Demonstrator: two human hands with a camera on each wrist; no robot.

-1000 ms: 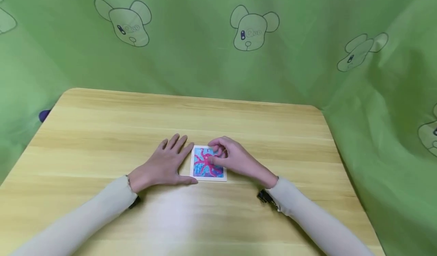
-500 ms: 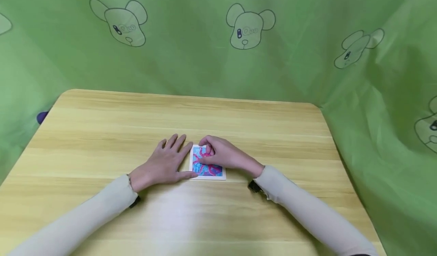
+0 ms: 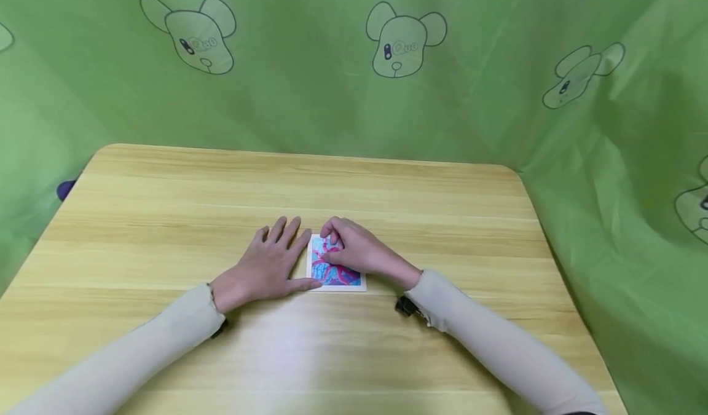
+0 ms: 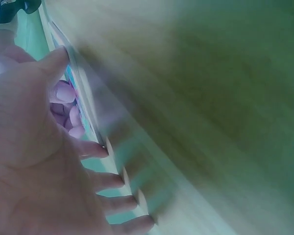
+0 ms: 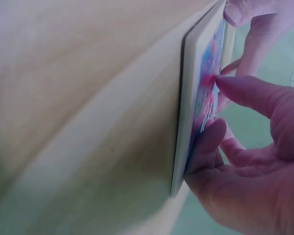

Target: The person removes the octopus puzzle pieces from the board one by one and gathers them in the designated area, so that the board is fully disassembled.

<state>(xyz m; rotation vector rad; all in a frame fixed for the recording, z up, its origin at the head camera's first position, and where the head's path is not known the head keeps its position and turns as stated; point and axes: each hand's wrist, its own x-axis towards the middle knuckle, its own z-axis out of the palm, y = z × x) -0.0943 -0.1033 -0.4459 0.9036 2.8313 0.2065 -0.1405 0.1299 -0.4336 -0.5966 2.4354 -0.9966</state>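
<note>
A small square picture board [image 3: 342,277] with a white border lies flat on the wooden table, showing a pink octopus on blue. My left hand [image 3: 265,266] rests at its left side with fingers spread and straight. The left thumb lies on the lower left corner, and the index fingertip is right at the upper left corner. Over the board, my right hand [image 3: 359,247] is bent, its thumb [image 5: 242,93] touching the picture. Its other fingers are bent, with their tips down at the picture near the right edge. A gap shows between that thumb and those fingers, covering part of the octopus.
The light wooden table [image 3: 182,200] has rounded back corners. Behind it and to the right hangs a green curtain [image 3: 310,83] with bear-face outlines. A dark purple thing [image 3: 65,189] sticks out past the left table edge.
My right hand has moved left across the picture and then slowed almost to rest. The left thumb has shifted slightly onto the board's corner; the board stays in place.
</note>
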